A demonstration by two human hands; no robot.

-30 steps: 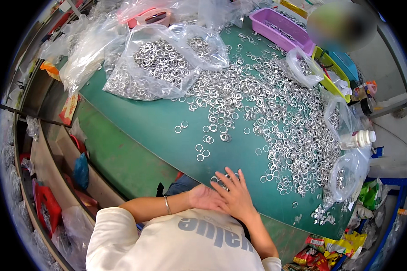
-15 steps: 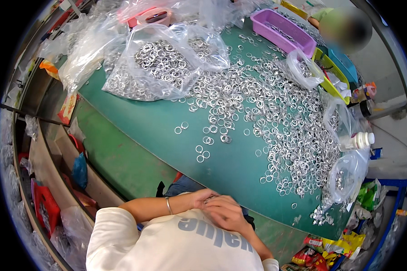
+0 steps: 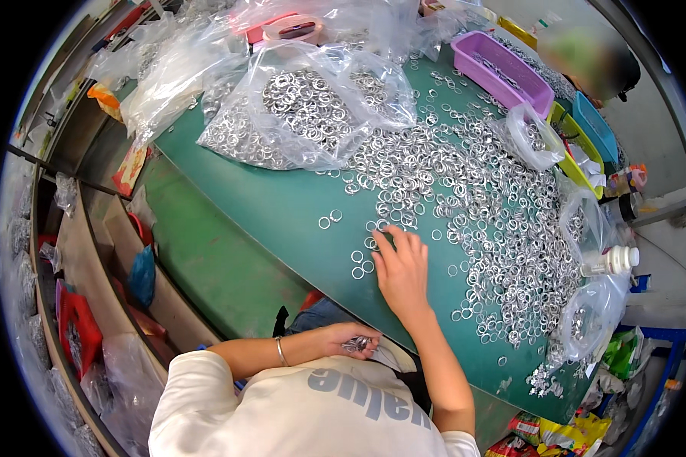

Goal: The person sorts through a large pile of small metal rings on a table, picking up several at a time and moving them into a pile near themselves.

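Observation:
My left hand [image 3: 348, 340], palm up near my lap, is curled around several small silver metal pieces [image 3: 355, 343]; their exact shape is too small to tell. Over the green table [image 3: 297, 228], my right hand [image 3: 405, 276] reaches forward with its fingers apart. Its fingertips touch or hover just over silver metal rings [image 3: 379, 226] at the near edge of a spread-out pile. A few loose rings [image 3: 357, 264] lie left of that hand. The big ring pile [image 3: 503, 221] covers the table's right side.
A clear plastic bag of rings [image 3: 305, 114] lies at the far left. Along the far right stand a purple basket [image 3: 503, 72], a yellow-green tray [image 3: 575, 152] and a white bottle [image 3: 613, 260]. Another person [image 3: 587, 57] is beyond the baskets. Shelves [image 3: 91, 289] flank the left.
My hands have come apart. The right one has moved forward from my lap to the rings on the table, while the left one stays low, its metal pieces now showing. The view has shifted slightly.

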